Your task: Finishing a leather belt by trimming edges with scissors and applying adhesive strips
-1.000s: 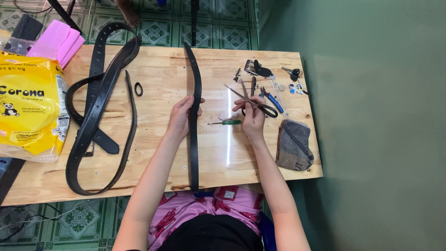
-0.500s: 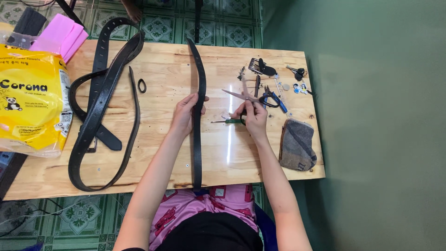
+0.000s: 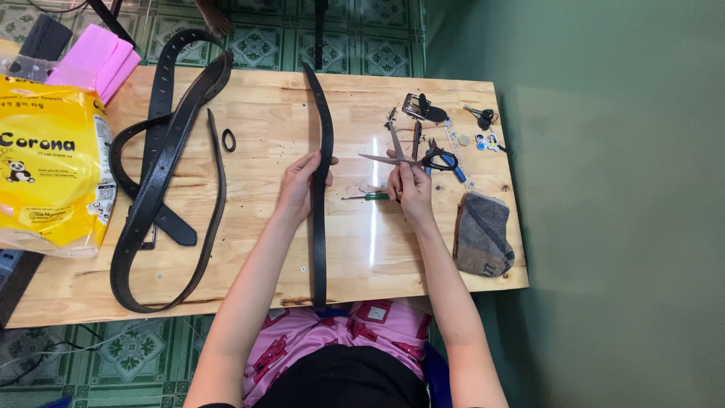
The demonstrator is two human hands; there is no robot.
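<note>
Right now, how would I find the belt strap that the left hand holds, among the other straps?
On the wooden table, look at the middle, in front of the person. The black strap lies straight from far edge to near edge, the left hand gripping it; the other straps coil in loops at the left.

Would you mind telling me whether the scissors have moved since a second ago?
Yes. The scissors are now lifted in the right hand, blades open, off the table beside the pliers.

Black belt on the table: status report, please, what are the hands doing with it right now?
Left hand grips black belt mid-length. Right hand holds open scissors beside it, blades apart from the belt. Green screwdriver lies between them.
</note>
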